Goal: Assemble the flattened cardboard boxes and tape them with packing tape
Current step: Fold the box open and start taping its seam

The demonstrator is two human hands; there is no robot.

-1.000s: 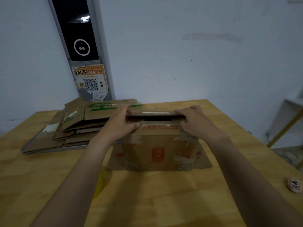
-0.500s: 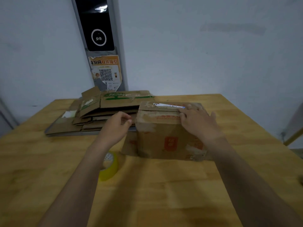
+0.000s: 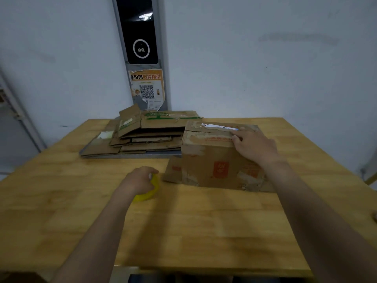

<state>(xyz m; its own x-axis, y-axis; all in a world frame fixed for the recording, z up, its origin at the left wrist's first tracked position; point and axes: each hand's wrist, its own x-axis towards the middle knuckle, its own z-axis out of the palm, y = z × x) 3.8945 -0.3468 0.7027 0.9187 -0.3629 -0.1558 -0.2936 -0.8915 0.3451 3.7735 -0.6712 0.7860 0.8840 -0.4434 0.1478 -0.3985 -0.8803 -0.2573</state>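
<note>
Pressing on the standing cardboard box [image 3: 212, 160], the right hand [image 3: 255, 147] lies over the box's top front edge near its right corner. Its fingers are stretched almost straight across the closed top flaps and grasp nothing. The box stands upright on the wooden table [image 3: 183, 231]. Its front face is turned toward the camera and shows an orange-red printed mark and pale patches of torn paper. On top of the box, just beyond the fingertips, a white label [image 3: 219, 126] with a blue stripe runs along the seam. At the foot of the box a loose bottom flap [image 3: 173, 170] splays out flat to the left, and more cardboard shows along the bottom to the right, under the right forearm.

Left of the box and a little nearer the camera, the left hand [image 3: 140, 180] sits on a yellow roll of packing tape [image 3: 151, 193]. Its fingers are curled over the roll's upper rim in a grip. Motion blur hides whether the roll rests on the table or is raised off it.

Behind the box to its left, a stack of flattened cardboard boxes [image 3: 146, 135] lies on a thin grey sheet [image 3: 132, 155], and the stack's near right end reaches the box's rear left side. Further behind the box, on the pale wall, hangs a tall black panel [image 3: 140, 37] with a white ring. A torn orange poster [image 3: 148, 88] with a QR code is stuck just below the panel. Well to the right of the box, at the picture's edge, a small object [image 3: 375, 216] is cut off too far to identify.
</note>
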